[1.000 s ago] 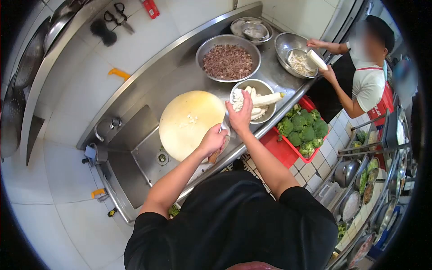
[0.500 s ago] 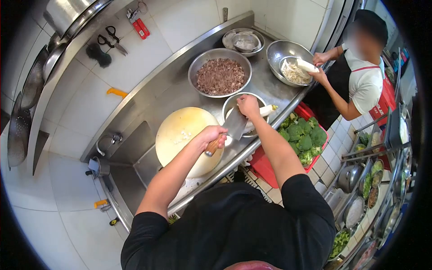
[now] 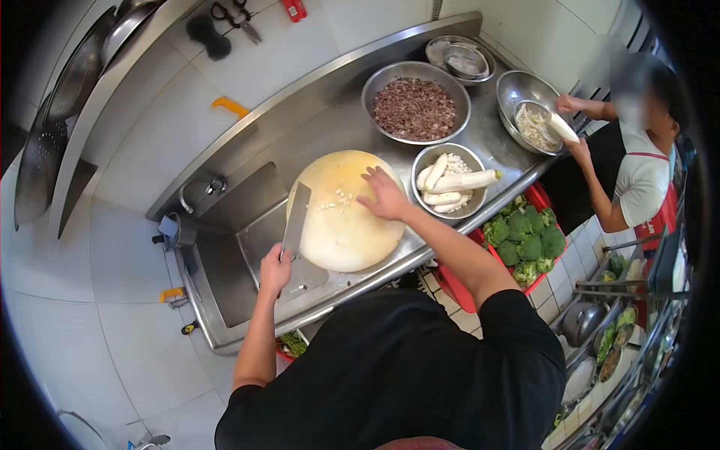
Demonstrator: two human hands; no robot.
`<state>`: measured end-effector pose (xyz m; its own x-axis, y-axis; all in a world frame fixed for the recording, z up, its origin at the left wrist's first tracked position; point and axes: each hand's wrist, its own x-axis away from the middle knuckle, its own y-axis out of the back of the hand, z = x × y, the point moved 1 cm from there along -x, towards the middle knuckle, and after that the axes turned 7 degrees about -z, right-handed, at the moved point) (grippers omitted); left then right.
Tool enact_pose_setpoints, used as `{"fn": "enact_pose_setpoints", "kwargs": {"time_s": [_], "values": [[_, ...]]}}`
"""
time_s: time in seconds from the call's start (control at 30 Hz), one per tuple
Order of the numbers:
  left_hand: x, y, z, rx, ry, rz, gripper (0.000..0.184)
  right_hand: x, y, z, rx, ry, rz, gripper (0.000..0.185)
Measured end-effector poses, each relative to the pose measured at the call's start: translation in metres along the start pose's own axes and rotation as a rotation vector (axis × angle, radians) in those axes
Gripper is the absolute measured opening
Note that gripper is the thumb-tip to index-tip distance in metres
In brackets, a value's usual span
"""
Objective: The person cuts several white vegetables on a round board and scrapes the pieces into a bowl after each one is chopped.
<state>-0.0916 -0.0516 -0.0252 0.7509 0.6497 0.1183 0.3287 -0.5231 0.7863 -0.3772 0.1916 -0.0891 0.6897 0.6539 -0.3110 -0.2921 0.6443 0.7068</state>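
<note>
My left hand is wrapped round the handle of a cleaver, its broad blade at the left edge of the round cutting board. Over the board's upper right part is my right hand, fingers spread and holding nothing. Small white diced pieces lie on the board between the blade and my right hand. A metal bowl to the right of the board holds peeled white vegetables and white dice.
Chopped brown meat fills a bowl behind. At the right, a co-worker holds a white vegetable over another bowl. Broccoli sits in a red crate beside the counter. The sink is left of the board.
My left hand has carried the cleaver from beside the vegetable bowl to the board's left edge. My right hand has left the bowl and moved over the board, fingers now spread.
</note>
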Motion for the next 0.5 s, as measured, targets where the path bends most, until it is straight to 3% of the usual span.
{"fn": "enact_pose_setpoints", "kwargs": {"time_s": [0.03,0.1,0.2,0.3,0.37,0.4,0.43,0.5], "values": [[-0.003,0.005,0.001,-0.172,-0.089,-0.109,0.021,0.001,-0.027,0.009,0.086,-0.012,-0.02,0.075],[-0.007,0.001,-0.004,-0.217,-0.065,-0.116,0.031,0.005,-0.072,0.023,0.261,-0.039,-0.068,0.083],[-0.001,-0.025,-0.001,-0.238,-0.165,-0.122,0.032,0.016,-0.1,0.05,-0.01,-0.037,0.006,0.081],[0.018,-0.037,-0.016,-0.18,-0.149,0.019,0.034,0.041,-0.097,0.065,-0.549,-0.279,-0.042,0.075],[0.03,-0.02,-0.032,-0.142,-0.084,0.166,0.035,0.049,-0.096,0.059,-0.316,-0.211,-0.222,0.07],[0.029,-0.027,-0.009,0.003,-0.269,0.023,0.026,0.043,-0.094,0.054,-0.209,-0.165,-0.273,0.07],[0.021,-0.03,0.019,0.167,-0.1,0.112,0.023,0.038,-0.092,0.05,-0.101,-0.123,-0.325,0.07],[0.004,-0.016,0.041,0.482,0.238,0.293,0.02,0.015,-0.083,0.053,0.018,-0.168,-0.105,0.069]]}}
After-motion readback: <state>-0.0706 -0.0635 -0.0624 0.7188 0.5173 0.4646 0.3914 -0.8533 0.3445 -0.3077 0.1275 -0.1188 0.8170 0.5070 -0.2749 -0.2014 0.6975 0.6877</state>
